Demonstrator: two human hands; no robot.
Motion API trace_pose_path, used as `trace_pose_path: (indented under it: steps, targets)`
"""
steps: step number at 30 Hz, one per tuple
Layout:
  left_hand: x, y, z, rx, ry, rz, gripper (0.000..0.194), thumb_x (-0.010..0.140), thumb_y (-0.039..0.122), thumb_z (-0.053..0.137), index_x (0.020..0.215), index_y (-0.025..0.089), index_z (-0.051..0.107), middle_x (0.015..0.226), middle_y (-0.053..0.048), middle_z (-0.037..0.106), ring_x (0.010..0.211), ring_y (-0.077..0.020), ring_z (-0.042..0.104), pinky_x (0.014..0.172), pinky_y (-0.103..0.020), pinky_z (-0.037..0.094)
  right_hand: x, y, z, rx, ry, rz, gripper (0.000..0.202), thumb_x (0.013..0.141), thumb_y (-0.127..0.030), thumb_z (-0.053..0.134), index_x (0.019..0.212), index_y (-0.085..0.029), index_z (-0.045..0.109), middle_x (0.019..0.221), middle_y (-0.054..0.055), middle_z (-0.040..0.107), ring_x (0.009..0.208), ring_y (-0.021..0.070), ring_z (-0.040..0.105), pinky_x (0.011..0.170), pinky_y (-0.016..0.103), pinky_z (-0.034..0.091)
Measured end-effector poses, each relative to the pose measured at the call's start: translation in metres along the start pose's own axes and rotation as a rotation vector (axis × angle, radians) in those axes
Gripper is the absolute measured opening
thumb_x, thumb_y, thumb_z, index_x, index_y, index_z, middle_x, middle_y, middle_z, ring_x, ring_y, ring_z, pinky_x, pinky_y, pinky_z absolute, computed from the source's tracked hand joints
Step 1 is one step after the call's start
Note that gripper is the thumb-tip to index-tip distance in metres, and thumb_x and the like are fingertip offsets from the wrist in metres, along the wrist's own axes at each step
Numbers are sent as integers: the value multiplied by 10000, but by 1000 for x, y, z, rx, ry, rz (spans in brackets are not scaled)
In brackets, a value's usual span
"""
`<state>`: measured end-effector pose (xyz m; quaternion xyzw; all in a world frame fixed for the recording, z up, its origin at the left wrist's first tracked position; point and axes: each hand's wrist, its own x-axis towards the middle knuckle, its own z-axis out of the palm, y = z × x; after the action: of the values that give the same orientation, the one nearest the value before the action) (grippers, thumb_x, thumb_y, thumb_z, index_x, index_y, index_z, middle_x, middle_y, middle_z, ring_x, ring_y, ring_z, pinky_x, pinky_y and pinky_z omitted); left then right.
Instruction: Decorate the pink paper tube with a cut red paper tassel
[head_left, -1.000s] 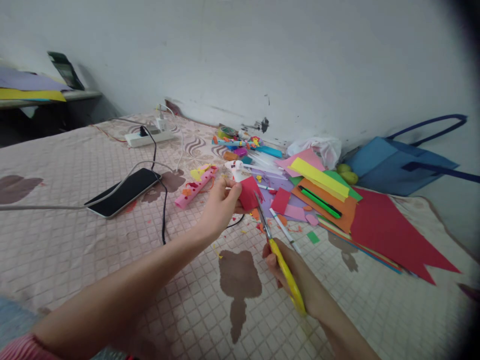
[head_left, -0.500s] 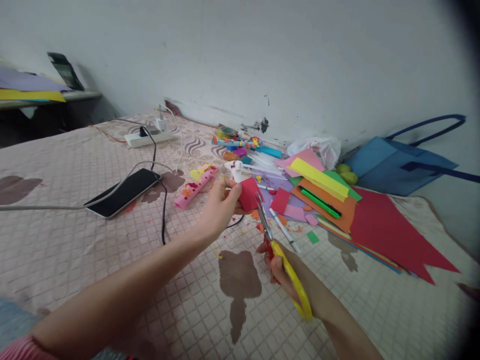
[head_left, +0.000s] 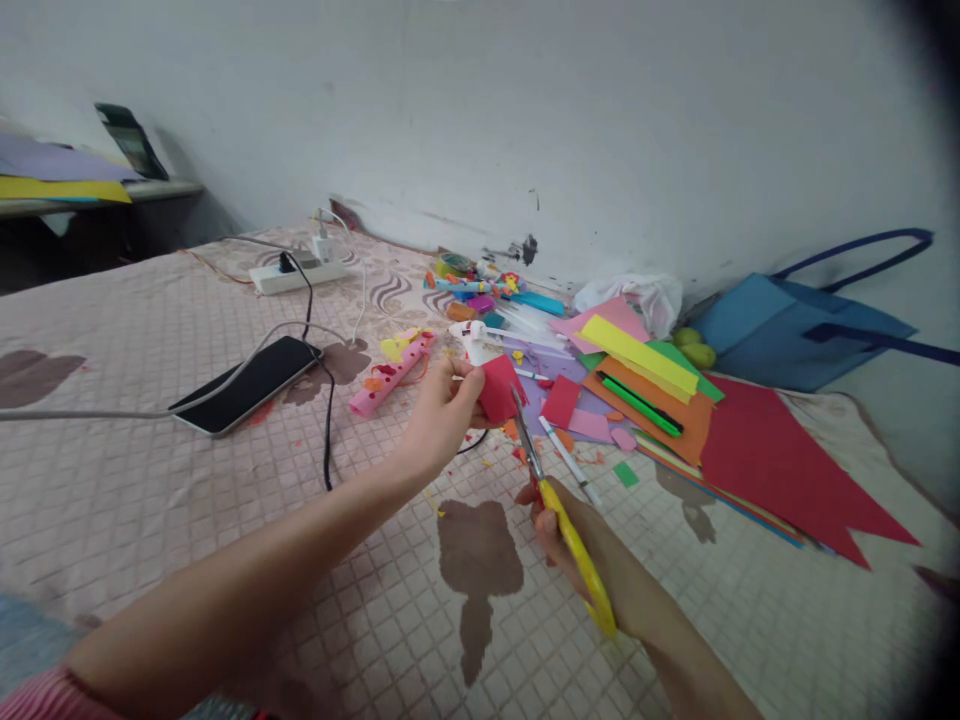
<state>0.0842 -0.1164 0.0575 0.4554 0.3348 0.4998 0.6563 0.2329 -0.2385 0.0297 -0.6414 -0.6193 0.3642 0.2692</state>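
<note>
the scissors [head_left: 556, 500], gripped in the right hand [head_left: 606, 550], have closed up since half a second ago (how deep they bite is unclear), so a snip seems made at the edge of the red paper [head_left: 495, 388], which the left hand [head_left: 442, 408] pinches above the surface [head_left: 382, 610].

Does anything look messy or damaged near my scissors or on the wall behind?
Two things. A dark, ragged mark stands out on the pale wall, possibly damage or a stain. Small paper scraps lie loose near the scissors, looking like litter from cutting.
</note>
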Motion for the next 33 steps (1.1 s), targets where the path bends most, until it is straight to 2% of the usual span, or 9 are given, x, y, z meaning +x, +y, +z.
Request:
trace_pose_path:
  steps: [7,12,16,23,29,33]
  targets:
    - [2,-3,-1,1,14,15,170,831,296,545,794,192,415,640,32,606,569,-136,656,580,-297,570,1,-7,1,-7,2,9,479,861,-657,307,859,-206,469,740,25,556,569,134,519,467,241,423]
    - [1,-1,0,-15,13,10,167,835,286,539,793,194,406,651,31,597,563,-135,654,574,-298,570,3,-7,2,88,12,66,486,800,-697,381,756,-216,429,645,-13,492,501,108,456,400,210,371]
    - [1,0,0,-12,29,14,173,828,289,550,794,194,410,652,34,584,568,-139,655,573,-305,573,3,-4,2,132,4,125,461,782,-674,451,763,-213,447,557,-53,410,419,82,373,364,201,334]
    - [0,1,0,-1,1,13,157,842,277,527,793,189,407,644,30,600,556,-127,652,562,-275,565,-1,-7,-1,178,-15,80,600,759,-773,358,890,-208,511,628,-35,431,507,111,441,471,247,428]
    - [1,1,0,-1,0,11,145,847,268,517,799,189,405,644,24,618,576,-139,663,574,-292,568,-4,-5,-2,103,-17,46,523,842,-688,335,959,-206,502,755,17,511,620,143,522,548,271,462]
    - [1,-1,0,-5,3,11,152,843,275,525,799,189,408,630,35,607,566,-135,659,574,-292,569,-2,-4,-1,45,-24,12,488,875,-650,303,940,-202,484,729,8,505,592,138,506,547,274,448]
